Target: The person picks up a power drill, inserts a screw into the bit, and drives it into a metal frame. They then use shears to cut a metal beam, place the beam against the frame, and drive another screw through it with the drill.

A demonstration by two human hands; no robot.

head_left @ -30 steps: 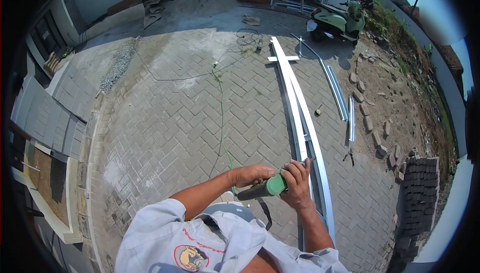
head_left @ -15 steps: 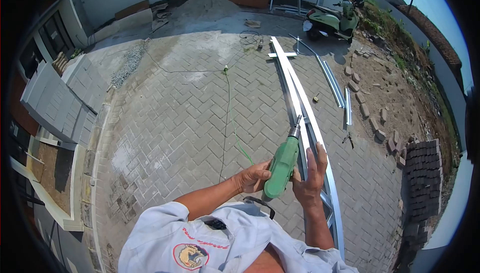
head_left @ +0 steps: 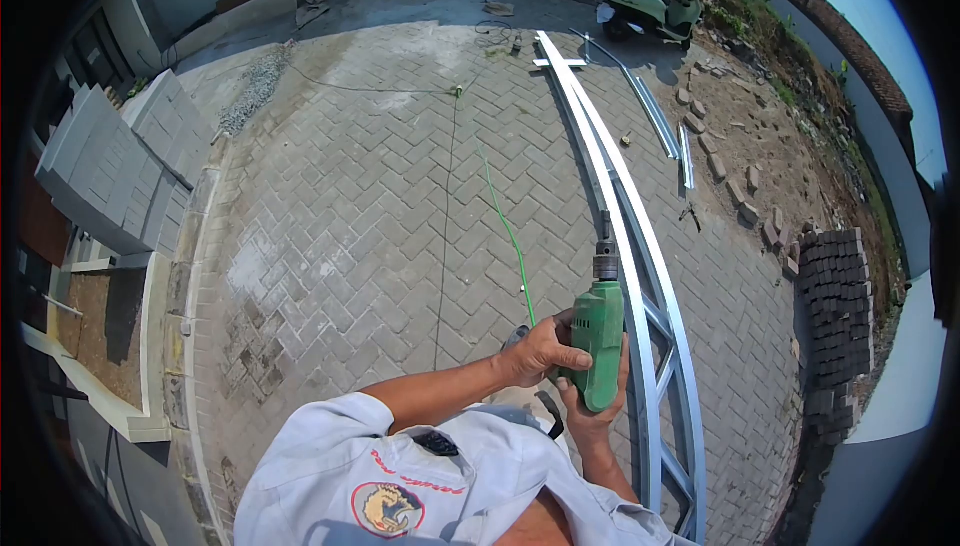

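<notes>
A green power drill (head_left: pixel 597 346) with a dark chuck and bit points away from me. My left hand (head_left: pixel 541 351) is wrapped round its left side, the thumb lying across the body. From below and the right, my right hand (head_left: pixel 592 416) holds the same drill, with fingers along its right side. Just right of the drill, a long silvery metal truss (head_left: pixel 668 346) with diagonal braces lies on the paving. A green cable (head_left: pixel 512 236) runs over the ground near my left hand.
Loose metal channels (head_left: pixel 655 116) lie beyond the truss, with a parked scooter (head_left: pixel 650 8) farther back. Stacked dark tiles (head_left: pixel 835 291) stand at the right, grey blocks (head_left: pixel 100 171) at the left. Bricks edge the dirt strip.
My right hand has gone from raised, spread fingers to holding the drill. The drill now points more straight ahead and sits slightly lower and to the right. The view has shifted.
</notes>
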